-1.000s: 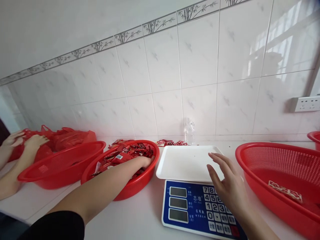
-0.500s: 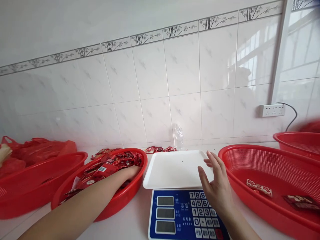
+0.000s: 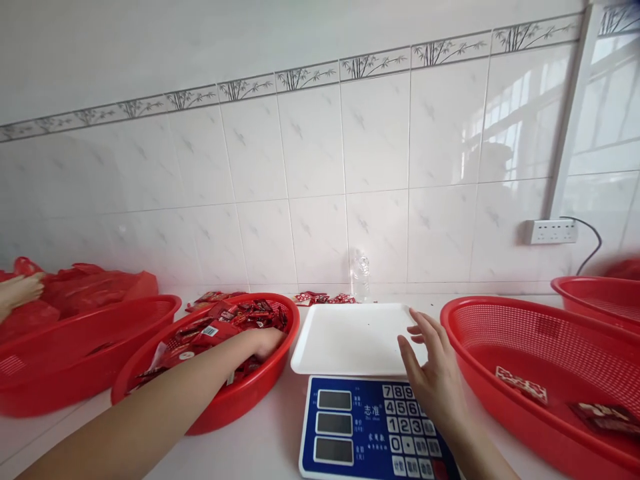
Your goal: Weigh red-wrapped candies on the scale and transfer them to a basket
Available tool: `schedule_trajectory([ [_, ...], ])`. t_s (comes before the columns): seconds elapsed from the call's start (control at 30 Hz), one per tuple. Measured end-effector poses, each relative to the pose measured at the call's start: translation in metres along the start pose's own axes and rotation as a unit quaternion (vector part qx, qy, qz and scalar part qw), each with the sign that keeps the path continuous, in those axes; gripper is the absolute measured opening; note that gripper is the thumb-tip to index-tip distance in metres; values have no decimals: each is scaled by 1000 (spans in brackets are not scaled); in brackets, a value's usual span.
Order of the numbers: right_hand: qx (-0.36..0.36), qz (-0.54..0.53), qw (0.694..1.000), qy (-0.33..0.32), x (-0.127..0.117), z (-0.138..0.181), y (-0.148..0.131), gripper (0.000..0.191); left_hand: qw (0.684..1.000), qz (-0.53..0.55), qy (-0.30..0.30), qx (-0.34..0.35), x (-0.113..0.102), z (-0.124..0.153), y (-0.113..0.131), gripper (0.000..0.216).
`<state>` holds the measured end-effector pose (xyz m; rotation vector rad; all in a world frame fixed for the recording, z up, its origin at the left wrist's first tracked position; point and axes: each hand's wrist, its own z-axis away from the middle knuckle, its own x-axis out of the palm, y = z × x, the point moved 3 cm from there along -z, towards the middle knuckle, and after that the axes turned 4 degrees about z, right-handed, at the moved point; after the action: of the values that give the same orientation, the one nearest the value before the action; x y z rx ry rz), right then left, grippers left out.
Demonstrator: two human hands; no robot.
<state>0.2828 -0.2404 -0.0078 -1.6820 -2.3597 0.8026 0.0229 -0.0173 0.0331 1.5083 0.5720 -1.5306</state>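
My left hand reaches into a red plastic basket full of small red snack packets. Its fingers are hidden down among the packets by the right rim, so what they hold does not show. My right hand hovers at the right edge of the scale's white tray, thumb and fingers apart, holding nothing. The tray bears no packets. Below it is the scale's blue panel with three display windows and a keypad, partly covered by my right wrist.
To the right, another red basket holds two packets. A further red basket stands left, with red plastic bags behind and another person's hand. Loose packets and a clear bottle are along the wall.
My left hand has come up slightly among the packets, showing more of its back. The other person's hand at far left has come further into view. The whole view has shifted a little.
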Motion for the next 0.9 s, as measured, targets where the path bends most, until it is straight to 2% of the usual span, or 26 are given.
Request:
schedule_trajectory([
  [0.13, 14, -6, 1000, -9, 1, 1, 2, 41, 999, -37, -4, 34, -12, 2, 2, 30],
  [0.23, 9, -6, 1000, -11, 2, 1, 2, 39, 997, -54, 24, 57, -22, 4, 3, 39],
  [0.43, 5, -9, 1000, -22, 5, 3, 4, 39, 987, -54, 138, 53, -56, 9, 3, 36],
  [0.6, -13, -11, 1000, -16, 5, 5, 4, 35, 968, -40, 233, 79, -82, 16, 24, 28],
  [0.73, -16, -9, 1000, -18, 7, 6, 5, 33, 960, 7, 257, 114, -82, 18, 54, 29],
  [0.9, -13, -13, 1000, -22, 9, 6, 7, 33, 958, 91, 222, 158, -58, 12, 96, 32],
])
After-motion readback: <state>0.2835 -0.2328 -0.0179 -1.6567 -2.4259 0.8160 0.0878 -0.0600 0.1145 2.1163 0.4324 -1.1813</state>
